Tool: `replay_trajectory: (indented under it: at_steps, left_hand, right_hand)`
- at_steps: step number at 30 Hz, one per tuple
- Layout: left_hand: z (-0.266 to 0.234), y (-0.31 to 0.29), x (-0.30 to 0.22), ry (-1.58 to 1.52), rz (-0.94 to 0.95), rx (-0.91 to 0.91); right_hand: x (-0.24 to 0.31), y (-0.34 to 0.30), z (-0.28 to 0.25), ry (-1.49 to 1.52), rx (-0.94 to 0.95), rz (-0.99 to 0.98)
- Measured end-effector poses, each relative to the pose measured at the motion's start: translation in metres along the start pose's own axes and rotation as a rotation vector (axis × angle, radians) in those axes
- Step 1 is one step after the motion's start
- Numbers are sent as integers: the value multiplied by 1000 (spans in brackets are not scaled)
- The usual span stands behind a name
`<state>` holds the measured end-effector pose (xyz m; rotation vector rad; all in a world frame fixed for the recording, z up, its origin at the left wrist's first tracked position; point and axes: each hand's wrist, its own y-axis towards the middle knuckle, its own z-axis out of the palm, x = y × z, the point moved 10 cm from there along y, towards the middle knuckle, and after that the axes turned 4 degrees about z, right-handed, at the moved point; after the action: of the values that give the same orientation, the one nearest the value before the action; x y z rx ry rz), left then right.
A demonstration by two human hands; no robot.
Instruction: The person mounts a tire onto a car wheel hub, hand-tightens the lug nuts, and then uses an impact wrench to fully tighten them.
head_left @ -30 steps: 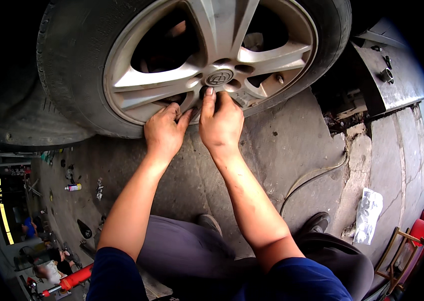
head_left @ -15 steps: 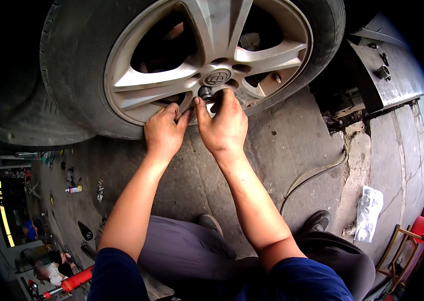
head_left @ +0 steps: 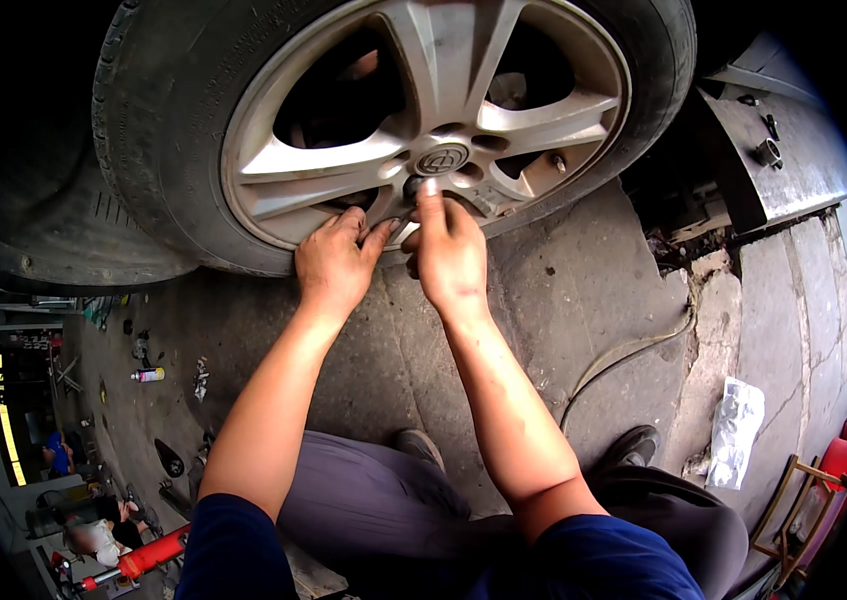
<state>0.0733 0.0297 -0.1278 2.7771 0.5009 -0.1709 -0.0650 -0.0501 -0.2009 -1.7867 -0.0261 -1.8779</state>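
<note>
A: Where is the wheel (head_left: 440,95)?
B: Top centre of the frame, a pale spoked rim inside a black tyre (head_left: 168,150), tilted in view, with a round centre cap (head_left: 441,159) at its hub.

A: And the right hand (head_left: 451,255)?
B: Just below that cap, near the middle of the frame. Its thumb points up to a small dark round piece (head_left: 411,186) at the hub and seems to touch it. The other fingers are curled in; I can't tell whether they grip anything.

A: The left hand (head_left: 333,265)?
B: Left of the right one, at the rim's lower edge. Its fingertips reach over a spoke opening and the thumb stands a little apart. Whether they hold something, I can't tell.

A: What's around them?
B: At upper right, a dark ring-shaped part (head_left: 768,153) on a grey metal platform (head_left: 743,187). At lower right, a crumpled silvery packet (head_left: 734,432) on the concrete floor (head_left: 523,350); at left, a small can (head_left: 147,375); at lower left, a red cylinder (head_left: 155,552).
</note>
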Motion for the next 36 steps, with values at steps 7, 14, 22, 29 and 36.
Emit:
replay_trajectory:
  at_steps: [7,14,22,29,36]
  left_hand:
    - [0,0,-2,-43,11,-50]
    - [-3,-2,1,-55,39,-92]
    - [0,1,-1,-12,-3,15]
    - [1,-1,-2,8,8,5]
    - [0,-2,3,-59,0,-54]
  right_hand:
    - [18,1,-6,-191,-189,-222]
    - [-12,-1,34,643,305,280]
    - [53,-22,-14,-377,-352,-588]
    - [0,10,19,223,87,6]
    - [-25,-3,46,842,364,438]
